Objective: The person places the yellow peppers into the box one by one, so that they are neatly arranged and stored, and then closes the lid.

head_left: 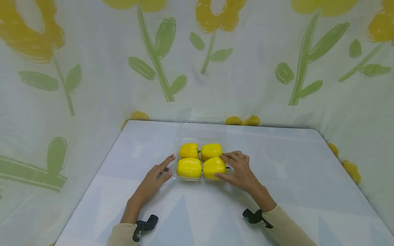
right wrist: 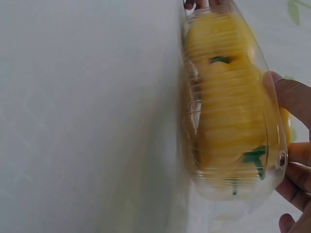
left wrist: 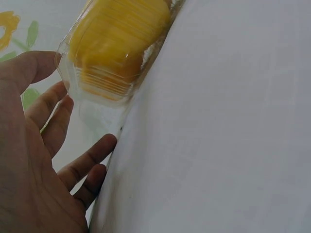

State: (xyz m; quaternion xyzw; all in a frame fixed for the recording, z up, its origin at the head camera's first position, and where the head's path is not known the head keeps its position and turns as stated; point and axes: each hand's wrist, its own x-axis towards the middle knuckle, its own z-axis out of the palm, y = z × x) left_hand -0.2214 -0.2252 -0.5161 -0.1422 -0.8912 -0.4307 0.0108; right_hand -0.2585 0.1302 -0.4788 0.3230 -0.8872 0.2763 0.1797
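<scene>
Head view: the lower edge cuts off the left sleeve (head_left: 123,234), the right sleeve (head_left: 286,223) and the tabletop (head_left: 271,150). Left wrist view: the upper edge cuts off the clear container (left wrist: 109,99); the left edge crops the left hand (left wrist: 36,170). Right wrist view: the right edge crops the right hand (right wrist: 300,154); the container's ribbed wall (right wrist: 235,187) blurs the outlines of the yellow peppers (head_left: 189,167) behind it.
</scene>
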